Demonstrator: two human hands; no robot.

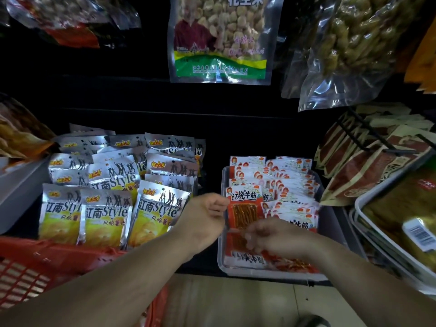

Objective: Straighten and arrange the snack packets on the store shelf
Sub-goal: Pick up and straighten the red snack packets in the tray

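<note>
I see my bare left forearm (118, 274) reaching in from the lower left, and the left hand (207, 213) has its fingers (218, 206) curled into a loose fist. My bare right forearm (365, 274) comes in from the lower right. The right hand (271, 237) sits just below and right of the left hand, blurred, fingers bent downward. I cannot tell whether either hand grips anything

Red packets (286, 185): overlapping rows in tray (220, 256), 4 o'clock; front one upright. Silver packets (113, 182): leaning stacks, 8 o'clock.
</note>
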